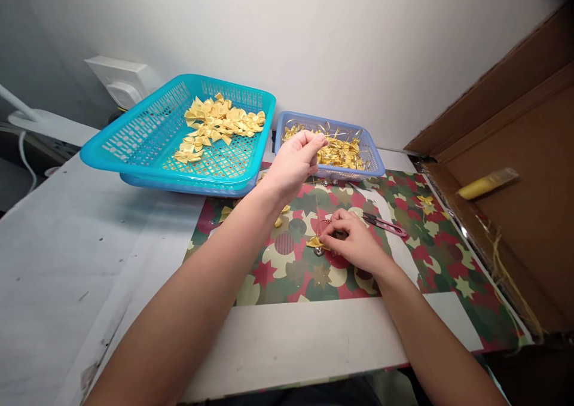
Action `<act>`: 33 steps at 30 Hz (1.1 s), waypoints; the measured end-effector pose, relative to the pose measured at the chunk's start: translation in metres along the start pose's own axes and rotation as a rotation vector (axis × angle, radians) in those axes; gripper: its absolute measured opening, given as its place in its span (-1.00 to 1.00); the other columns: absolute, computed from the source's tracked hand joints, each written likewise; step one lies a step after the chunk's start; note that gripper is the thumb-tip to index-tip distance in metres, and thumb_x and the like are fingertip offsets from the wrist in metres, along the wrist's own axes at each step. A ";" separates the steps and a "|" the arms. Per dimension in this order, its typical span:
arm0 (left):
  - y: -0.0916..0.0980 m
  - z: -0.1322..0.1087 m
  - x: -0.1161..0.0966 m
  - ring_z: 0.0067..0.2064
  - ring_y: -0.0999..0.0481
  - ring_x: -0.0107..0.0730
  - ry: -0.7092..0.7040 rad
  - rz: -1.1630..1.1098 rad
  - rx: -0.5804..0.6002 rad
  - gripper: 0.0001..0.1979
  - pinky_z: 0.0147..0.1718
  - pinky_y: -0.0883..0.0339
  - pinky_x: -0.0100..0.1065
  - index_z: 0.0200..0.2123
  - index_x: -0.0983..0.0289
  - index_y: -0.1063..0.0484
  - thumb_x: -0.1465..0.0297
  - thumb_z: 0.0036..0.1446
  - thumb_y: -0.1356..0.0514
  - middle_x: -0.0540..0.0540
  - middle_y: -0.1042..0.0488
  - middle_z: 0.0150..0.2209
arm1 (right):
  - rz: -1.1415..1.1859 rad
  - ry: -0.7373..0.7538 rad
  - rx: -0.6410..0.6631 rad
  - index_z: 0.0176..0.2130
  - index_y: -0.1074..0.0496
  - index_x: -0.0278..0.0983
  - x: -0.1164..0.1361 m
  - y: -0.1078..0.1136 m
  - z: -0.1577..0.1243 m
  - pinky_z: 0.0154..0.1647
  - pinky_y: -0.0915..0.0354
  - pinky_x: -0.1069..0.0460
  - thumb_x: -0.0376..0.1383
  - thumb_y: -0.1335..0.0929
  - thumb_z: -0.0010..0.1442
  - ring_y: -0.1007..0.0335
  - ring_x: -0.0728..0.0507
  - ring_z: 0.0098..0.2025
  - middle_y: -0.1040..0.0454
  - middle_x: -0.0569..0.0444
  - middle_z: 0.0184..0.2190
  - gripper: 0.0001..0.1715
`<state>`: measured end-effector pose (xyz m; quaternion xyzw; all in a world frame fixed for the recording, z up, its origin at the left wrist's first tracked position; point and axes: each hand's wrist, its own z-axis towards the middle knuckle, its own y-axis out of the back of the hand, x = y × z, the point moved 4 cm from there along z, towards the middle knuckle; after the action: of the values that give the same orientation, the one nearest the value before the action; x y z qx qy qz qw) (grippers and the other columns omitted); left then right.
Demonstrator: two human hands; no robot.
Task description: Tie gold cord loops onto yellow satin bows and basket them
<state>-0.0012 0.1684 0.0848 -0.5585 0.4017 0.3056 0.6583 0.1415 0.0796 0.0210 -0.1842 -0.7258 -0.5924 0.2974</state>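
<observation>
My left hand [296, 158] is raised in front of the blue-violet basket, its fingers pinched. A thin thread [315, 198] runs from below it down to a small yellow ribbon bow [313, 243] on the patterned sheet. Whether a needle is also in the left fingers cannot be made out. My right hand [354, 238] is closed on the bow's right side, close to the sheet. A round silver bell [318, 251] sits at the front of the bow. A thin gold loop [321, 223] rises behind it, partly hidden by the fingers.
A turquoise basket [139, 176] with yellow bows stands at the left. A blue-violet basket [379, 170] holds bows with gold loops. Thread snips [386, 224] lie right of my right hand. Cardboard [533, 113] borders the right side, with a yellow tube [487, 183] on it.
</observation>
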 end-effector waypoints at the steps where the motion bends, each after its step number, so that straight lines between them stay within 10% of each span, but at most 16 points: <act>1: 0.000 0.000 0.000 -0.64 0.04 -0.66 -0.004 -0.004 0.002 -0.69 -0.63 0.05 -0.58 -0.53 0.28 -0.20 0.49 0.31 -0.06 -0.16 -0.05 -0.61 | 0.000 -0.001 0.002 -0.51 -0.52 -0.18 0.000 0.000 0.000 -0.06 -0.14 -0.10 -0.24 -0.37 0.07 -0.24 -0.17 -0.15 -0.30 0.08 -0.33 -0.83; 33: 0.001 0.000 0.004 -0.63 0.02 -0.66 0.004 0.086 0.006 -0.68 -0.62 0.05 -0.56 -0.55 0.27 -0.19 0.45 0.27 -0.12 -0.16 0.02 -0.61 | -0.002 -0.023 -0.035 -0.50 -0.51 -0.17 0.004 -0.002 -0.002 -0.09 -0.14 -0.11 -0.26 -0.36 0.06 -0.24 -0.20 -0.13 -0.36 0.06 -0.32 -0.85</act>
<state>-0.0002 0.1687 0.0812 -0.5395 0.4273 0.3314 0.6454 0.1373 0.0764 0.0222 -0.1954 -0.7189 -0.6031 0.2849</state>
